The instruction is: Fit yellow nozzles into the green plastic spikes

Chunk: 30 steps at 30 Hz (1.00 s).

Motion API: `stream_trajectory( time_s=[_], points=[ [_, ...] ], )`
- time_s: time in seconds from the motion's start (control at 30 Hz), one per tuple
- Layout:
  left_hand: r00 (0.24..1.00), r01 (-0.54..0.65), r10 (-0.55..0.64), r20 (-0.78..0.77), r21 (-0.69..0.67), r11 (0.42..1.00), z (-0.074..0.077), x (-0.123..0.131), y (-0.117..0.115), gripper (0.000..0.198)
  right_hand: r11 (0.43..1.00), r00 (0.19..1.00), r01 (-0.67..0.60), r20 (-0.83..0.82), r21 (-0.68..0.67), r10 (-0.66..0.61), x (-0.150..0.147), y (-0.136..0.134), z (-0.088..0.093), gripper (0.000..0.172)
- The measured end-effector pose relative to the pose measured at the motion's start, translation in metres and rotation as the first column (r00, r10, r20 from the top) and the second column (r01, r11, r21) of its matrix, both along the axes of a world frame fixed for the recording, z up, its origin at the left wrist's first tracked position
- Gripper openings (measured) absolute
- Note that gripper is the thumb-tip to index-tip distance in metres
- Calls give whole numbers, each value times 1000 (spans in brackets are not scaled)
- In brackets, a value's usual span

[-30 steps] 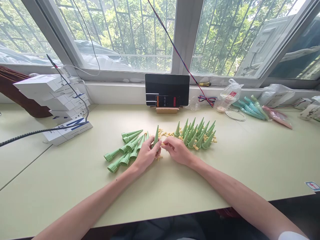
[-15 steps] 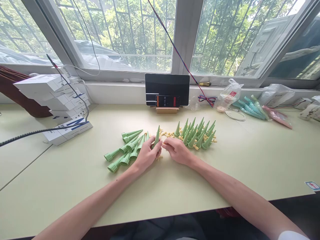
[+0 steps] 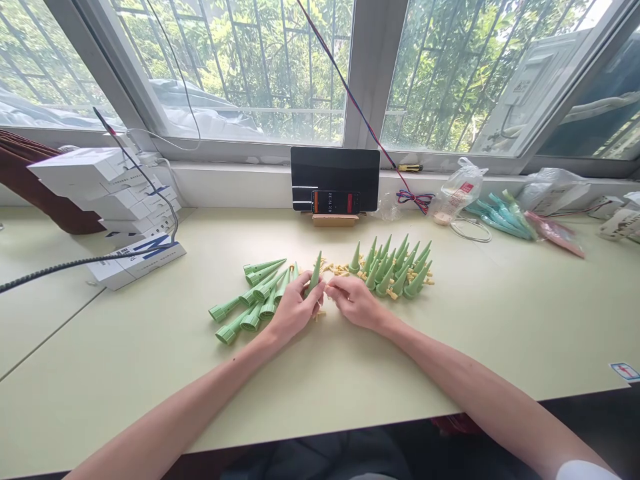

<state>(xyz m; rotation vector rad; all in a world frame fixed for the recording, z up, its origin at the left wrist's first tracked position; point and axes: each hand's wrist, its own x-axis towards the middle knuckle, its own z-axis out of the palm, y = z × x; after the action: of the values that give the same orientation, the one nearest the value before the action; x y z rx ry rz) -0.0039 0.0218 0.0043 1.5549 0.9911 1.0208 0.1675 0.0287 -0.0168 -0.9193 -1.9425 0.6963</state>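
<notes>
My left hand [image 3: 293, 310] is closed around a green plastic watering spike [image 3: 315, 275], which stands tip up and leans slightly right. My right hand [image 3: 356, 303] is pinched closed just right of it, its fingertips almost touching the left hand. A small yellowish piece, mostly hidden, shows at those fingertips. Left of my hands, several green spikes [image 3: 229, 332] lie on their sides with hollow ends toward me. To the right, a group of green spikes [image 3: 415, 283] stands tip up with small yellow plastic pieces among them. More loose yellow pieces [image 3: 340, 269] lie behind my hands.
A phone [image 3: 335, 202] showing a timer leans on a dark tablet [image 3: 335, 170] at the back of the table [image 3: 320, 387]. White boxes [image 3: 135, 263] are stacked at left, crossed by a black cable [image 3: 75, 268]. Plastic bags [image 3: 457, 193] and a white cable [image 3: 470, 230] lie at back right.
The held spike and my two hands have shifted very slightly to the right in the picture. Both grips look the same, and the other spikes have stayed in place.
</notes>
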Motion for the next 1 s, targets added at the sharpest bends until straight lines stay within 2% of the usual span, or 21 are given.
stream_trajectory(
  time_s=[0.2, 0.57, 1.0],
  points=[
    [1000, 13, -12, -16, 42, 999, -5, -2, 3, 28, 994, 999, -30, -45, -105, 25, 0, -1, -1, 33],
    [999, 0, 3, -43, 71, 998, 0, -1, 0, 28, 968, 992, -72, -116, -240, 45, -1, -3, 1, 37],
    [998, -1, 6, -57, 86, 996, -4, -2, 2, 24, 944, 980, -127, -186, -306, 71, -2, -4, 4, 36]
  ],
)
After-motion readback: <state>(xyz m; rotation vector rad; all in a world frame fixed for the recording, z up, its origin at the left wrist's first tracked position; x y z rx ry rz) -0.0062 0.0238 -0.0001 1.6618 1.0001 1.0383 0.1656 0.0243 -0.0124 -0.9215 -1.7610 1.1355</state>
